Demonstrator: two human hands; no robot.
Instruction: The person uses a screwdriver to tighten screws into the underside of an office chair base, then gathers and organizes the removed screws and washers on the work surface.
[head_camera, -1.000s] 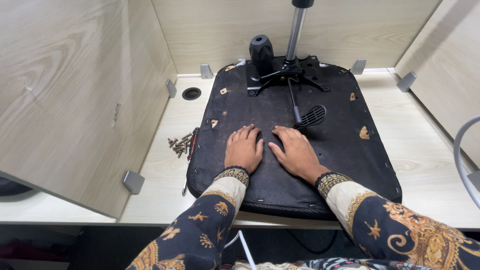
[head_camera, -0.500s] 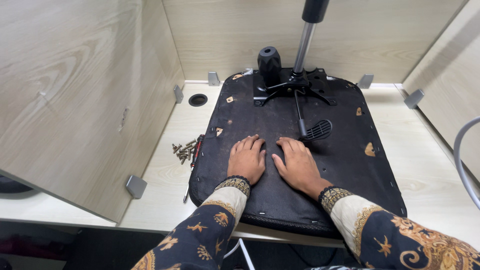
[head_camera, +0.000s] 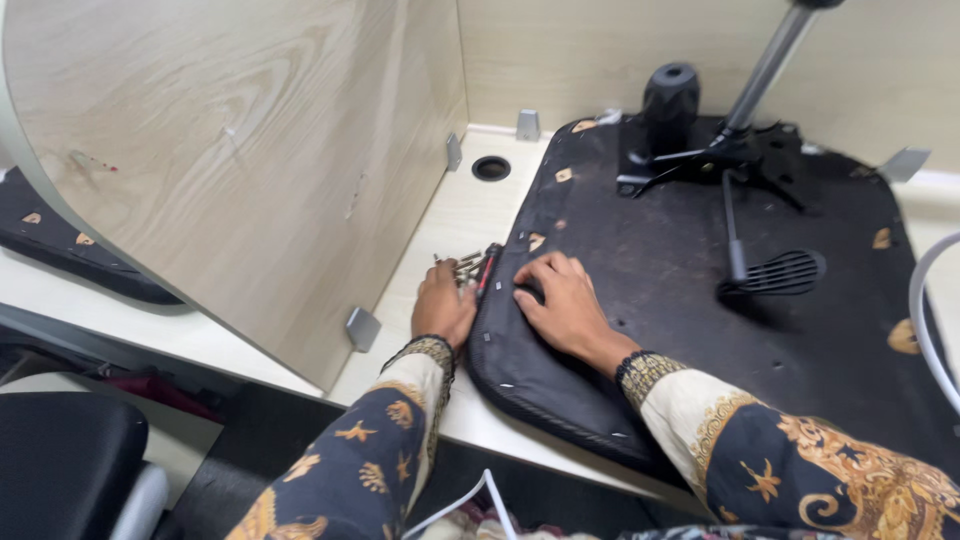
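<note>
On the pale desk, screws lie touching the loosely curled left hand.

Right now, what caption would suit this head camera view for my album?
Left hand reaches the screws on the desk; right hand rests on an upturned black chair seat.

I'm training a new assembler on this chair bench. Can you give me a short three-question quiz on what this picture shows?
1. True or false: the left hand rests on the desk beside the pile of screws.
2. The right hand lies flat on: A) the wooden divider, B) the upturned black seat base, C) the metal column.
3. Fill in: the grille-ended lever lies to the ___ of the right hand in the picture.

Key: 1 true; 2 B; 3 right.
</note>
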